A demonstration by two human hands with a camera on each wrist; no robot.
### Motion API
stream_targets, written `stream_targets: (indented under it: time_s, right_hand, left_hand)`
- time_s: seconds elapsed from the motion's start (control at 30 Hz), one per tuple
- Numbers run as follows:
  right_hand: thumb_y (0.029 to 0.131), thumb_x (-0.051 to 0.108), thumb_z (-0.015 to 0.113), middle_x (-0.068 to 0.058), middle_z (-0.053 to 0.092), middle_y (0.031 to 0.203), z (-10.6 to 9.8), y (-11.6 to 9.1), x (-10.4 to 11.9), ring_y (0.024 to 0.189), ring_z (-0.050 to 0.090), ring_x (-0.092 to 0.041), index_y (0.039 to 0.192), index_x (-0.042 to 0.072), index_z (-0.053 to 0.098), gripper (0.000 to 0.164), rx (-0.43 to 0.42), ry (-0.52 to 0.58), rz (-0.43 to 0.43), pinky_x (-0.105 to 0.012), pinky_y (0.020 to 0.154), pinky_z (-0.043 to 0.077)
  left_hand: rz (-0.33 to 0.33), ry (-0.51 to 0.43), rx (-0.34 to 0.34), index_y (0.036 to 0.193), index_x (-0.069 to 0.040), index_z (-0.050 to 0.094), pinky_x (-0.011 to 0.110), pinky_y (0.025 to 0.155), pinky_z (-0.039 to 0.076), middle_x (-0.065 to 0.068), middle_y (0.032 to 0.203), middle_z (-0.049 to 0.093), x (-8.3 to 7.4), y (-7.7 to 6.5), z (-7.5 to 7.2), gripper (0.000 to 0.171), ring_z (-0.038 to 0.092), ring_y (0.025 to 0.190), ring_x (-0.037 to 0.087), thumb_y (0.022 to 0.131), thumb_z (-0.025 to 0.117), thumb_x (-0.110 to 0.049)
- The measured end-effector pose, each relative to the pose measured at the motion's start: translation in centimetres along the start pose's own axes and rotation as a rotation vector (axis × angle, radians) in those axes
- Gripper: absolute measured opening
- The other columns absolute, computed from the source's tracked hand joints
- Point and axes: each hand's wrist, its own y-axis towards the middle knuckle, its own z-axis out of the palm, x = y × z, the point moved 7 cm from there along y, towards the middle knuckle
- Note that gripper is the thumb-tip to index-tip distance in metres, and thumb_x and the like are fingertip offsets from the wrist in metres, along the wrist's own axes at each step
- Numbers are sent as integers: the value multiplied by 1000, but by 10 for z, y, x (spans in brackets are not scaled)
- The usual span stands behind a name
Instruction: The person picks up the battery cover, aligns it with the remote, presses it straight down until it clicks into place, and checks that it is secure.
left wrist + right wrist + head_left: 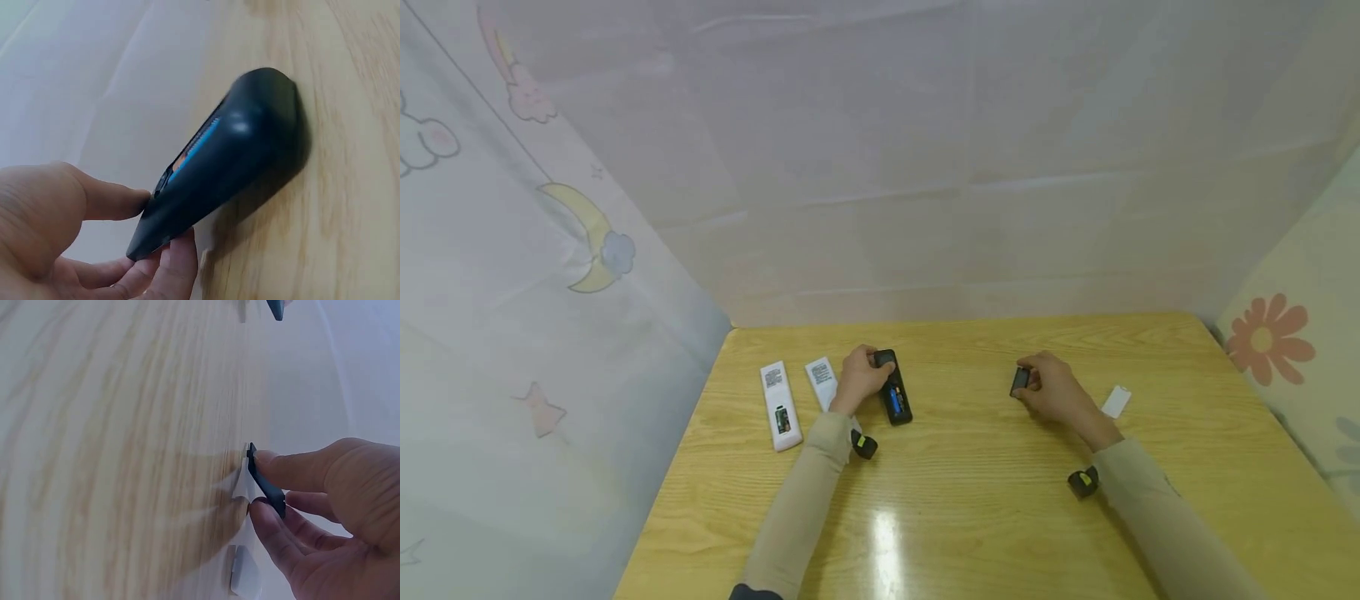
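Note:
My left hand (pixel 859 379) grips the upper end of a black remote control (pixel 892 382), thumb on its back and fingers beneath. The remote lies back up, its battery compartment uncovered, with blue batteries (pixel 896 400) inside. In the left wrist view the black remote (pixel 231 156) slants, its gripped end away from the wooden surface. To the right, my right hand (pixel 1054 390) pinches a small black battery cover (pixel 1019 381) between thumb and fingers. The right wrist view shows this battery cover (pixel 267 484) edge-on, close over the table.
Left of the black remote lie two white remotes. The outer white remote (pixel 772 392) has an uncovered compartment with batteries; the inner white remote (pixel 822 377) is partly hidden by my left hand. A white battery cover (pixel 1117 402) lies beside my right wrist. A cloth backdrop (pixel 880 208) rises behind the table.

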Motion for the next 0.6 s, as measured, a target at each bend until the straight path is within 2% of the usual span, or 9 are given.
stream_targets:
  time_s: [0.2,0.33,0.5,0.6]
  right_hand:
    - [91,1,83,-37,57,128,-3,1,3,95,67,-35,135,-17,60,52,-25,21,-3,-36,74,62]
    - [93,1,81,-37,57,130,-3,1,2,98,69,-38,136,-16,61,50,-28,31,13,-41,77,64]
    - [94,0,79,-36,58,127,-2,0,1,99,70,-40,135,-15,62,46,-46,59,17,-47,80,66]
    - [95,0,78,-34,60,126,-1,-2,-1,100,70,-40,136,-12,63,44,-53,70,27,-48,82,66]
  left_hand:
    - [23,-109,15,150,0,54,48,104,60,21,138,63,2,3,1,59,65,127,36,103,74,-29]
    - [13,-175,35,149,3,55,44,101,61,20,136,65,2,2,1,60,67,124,35,102,75,-28]
    - [-12,-212,50,148,2,58,42,98,62,18,132,69,2,1,0,60,70,118,31,102,76,-32]
    - [-25,-232,50,149,1,58,43,101,62,18,134,69,4,1,-1,61,70,120,32,102,76,-32]
